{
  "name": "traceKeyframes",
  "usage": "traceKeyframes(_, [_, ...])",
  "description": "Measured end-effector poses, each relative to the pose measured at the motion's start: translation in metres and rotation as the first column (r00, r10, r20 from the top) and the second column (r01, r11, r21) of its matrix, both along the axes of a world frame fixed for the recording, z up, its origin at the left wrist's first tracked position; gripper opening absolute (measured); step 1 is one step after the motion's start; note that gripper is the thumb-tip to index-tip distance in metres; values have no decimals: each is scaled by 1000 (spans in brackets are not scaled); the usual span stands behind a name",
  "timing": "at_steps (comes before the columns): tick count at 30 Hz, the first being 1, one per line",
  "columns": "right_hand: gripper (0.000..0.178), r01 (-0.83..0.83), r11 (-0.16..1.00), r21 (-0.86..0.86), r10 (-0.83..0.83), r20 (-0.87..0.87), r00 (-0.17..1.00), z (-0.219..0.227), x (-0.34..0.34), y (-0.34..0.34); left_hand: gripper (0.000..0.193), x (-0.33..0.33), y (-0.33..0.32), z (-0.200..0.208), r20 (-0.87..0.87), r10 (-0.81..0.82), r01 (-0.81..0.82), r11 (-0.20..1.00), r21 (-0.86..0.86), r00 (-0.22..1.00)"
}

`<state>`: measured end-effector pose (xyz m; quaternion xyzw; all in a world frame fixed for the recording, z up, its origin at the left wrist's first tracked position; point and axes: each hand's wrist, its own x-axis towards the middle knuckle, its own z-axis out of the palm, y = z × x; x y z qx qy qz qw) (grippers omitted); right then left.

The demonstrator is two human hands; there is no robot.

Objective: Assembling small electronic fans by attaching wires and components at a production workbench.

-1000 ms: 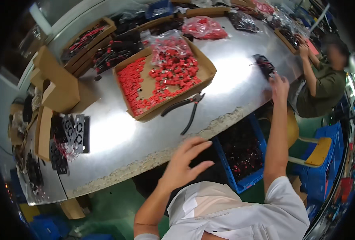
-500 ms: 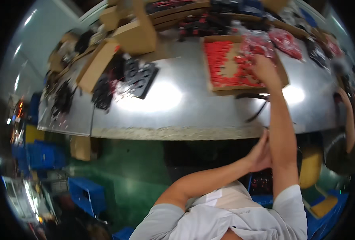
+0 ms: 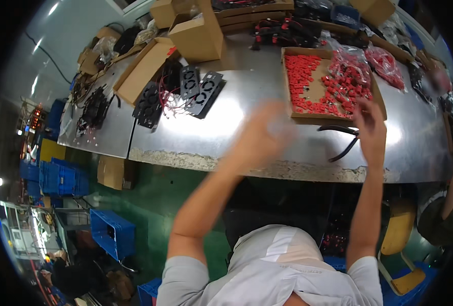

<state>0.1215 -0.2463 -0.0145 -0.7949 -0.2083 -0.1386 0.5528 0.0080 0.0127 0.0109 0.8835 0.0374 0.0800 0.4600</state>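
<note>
My left hand (image 3: 266, 133) is over the bare metal table, left of the cardboard tray (image 3: 316, 118); motion smears its fingers. At the tray's front right corner is my right hand (image 3: 372, 131), its fingers curled, and what they hold, if anything, is too small to make out. Small red parts (image 3: 303, 76) lie spread over the tray's left side. More red parts (image 3: 341, 89) are heaped on the right, below a clear plastic bag (image 3: 353, 64) with red pieces in it. Dark-handled pliers (image 3: 345, 148) rest in front of the tray, beside my right hand.
Black fan panels (image 3: 206, 94) with wires lie on the left, near an open carton (image 3: 196, 38). Another bag of red parts (image 3: 384, 66) sits right of the tray. Blue crates (image 3: 111, 232) stand on the floor at left, a yellow chair (image 3: 397, 229) at right. Another person's arm (image 3: 451, 196) shows far right.
My right hand has drawn back from the heap of red parts to the tray's front corner. My left hand has left my right forearm and moved up and left over the table.
</note>
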Motion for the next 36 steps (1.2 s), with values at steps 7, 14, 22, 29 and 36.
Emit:
traceKeyframes(7, [23, -59, 938, 341, 109, -131, 985, -37, -100, 7, 74, 78, 170, -19, -95, 394, -147, 540, 828, 914])
traceKeyframes(14, [22, -312, 937, -156, 316, -3, 949, 1, -72, -8, 65, 54, 132, 18, 336, 39, -125, 963, 239, 941])
traceKeyframes(22, [24, -430, 575, 696, 678, -110, 727, 27, -64, 72, 69, 18, 38, 3, 460, -55, 448, 358, -819, 886])
traceKeyframes(29, [25, -361, 662, 657, 583, -148, 799, 2, -64, 86, 44, 14, 4, -16, 114, 107, 77, 305, -949, 988])
traceKeyframes(36, [25, -75, 489, 869, 659, -312, 684, -13, -101, 96, 44, 25, 1, -27, 99, 273, 79, 83, -993, 957])
